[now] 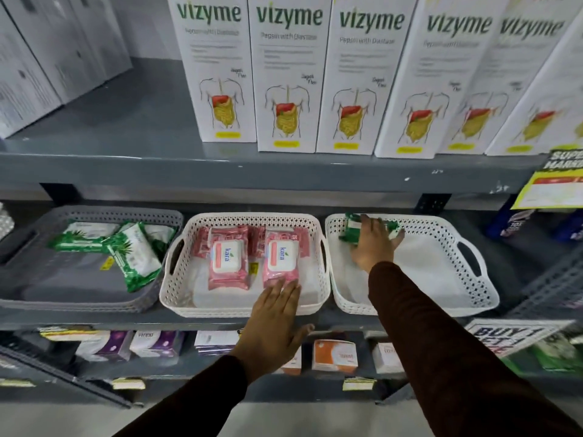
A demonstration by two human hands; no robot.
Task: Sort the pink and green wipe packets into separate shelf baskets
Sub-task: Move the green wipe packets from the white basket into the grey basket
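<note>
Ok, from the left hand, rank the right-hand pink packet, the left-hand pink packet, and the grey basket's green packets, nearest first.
1. Right-hand pink packet, middle white basket: under the left hand's fingertips.
2. Left-hand pink packet, same basket, farther left.
3. Green packets, grey basket, far left.

pink packets point(252, 258) middle basket point(243, 305), green packets point(123, 247) grey basket point(79, 299)

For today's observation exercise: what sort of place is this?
Probably a pharmacy or supermarket aisle: grey metal shelving holds Vizyme medicine boxes, and promotional offer signs hang at the right.
</note>
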